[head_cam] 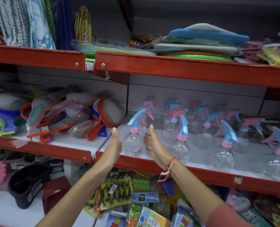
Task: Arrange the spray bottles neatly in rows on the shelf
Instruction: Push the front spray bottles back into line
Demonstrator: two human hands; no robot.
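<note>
A clear spray bottle point(133, 145) with a blue trigger and a pink collar stands upright at the front left of the white shelf point(244, 166). My left hand point(114, 147) presses its left side and my right hand point(153, 145) its right side, both thumbs up, so the bottle sits between my palms. Most of my fingers are hidden. A second bottle point(181, 145) stands just right of my right hand. Several more clear bottles point(224, 151) with pink or blue triggers stand loosely behind and to the right, facing different ways.
A red lip point(201, 173) runs along the shelf's front edge. Strainers and plastic kitchenware point(103, 118) are piled on the neighbouring shelf to the left. Flat mats point(201, 40) lie on the shelf above. Packaged goods point(136, 202) fill the shelf below.
</note>
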